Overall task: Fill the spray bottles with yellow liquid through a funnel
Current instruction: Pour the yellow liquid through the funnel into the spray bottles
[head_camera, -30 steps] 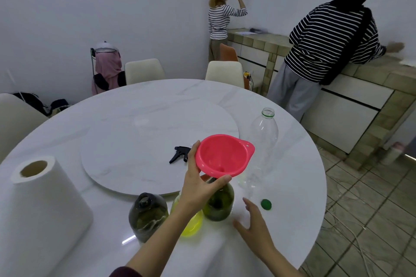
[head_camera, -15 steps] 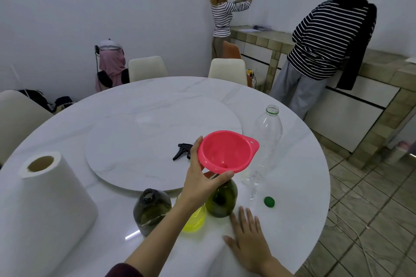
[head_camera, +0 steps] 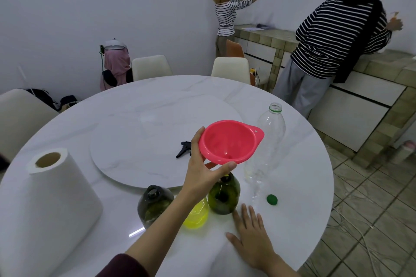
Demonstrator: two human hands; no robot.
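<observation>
While standing at the round marble table (head_camera: 292, 220), sees little moved on it. At the left, a paper towel roll (head_camera: 51, 198), untouched. At the right, a clear plastic bottle (head_camera: 267, 139), uncapped. Beside it, a pink funnel (head_camera: 227, 141), held over the neck of the right green spray bottle (head_camera: 224, 195); seated or not, cannot tell. Gripped at the rim by the left hand (head_camera: 202, 175), thumb in front, fingers behind. Just left, a second green spray bottle (head_camera: 153, 204), with a yellow liquid container (head_camera: 195, 216) between the two. Changed from a second ago: right hand (head_camera: 252, 238), hovering then, now flat on the table near the right bottle, fingers straight and a little apart. Probably bracing before seating the funnel; no pouring yet. Farther back, a black spray trigger (head_camera: 183, 152); smallest, a green cap (head_camera: 272, 199).
</observation>
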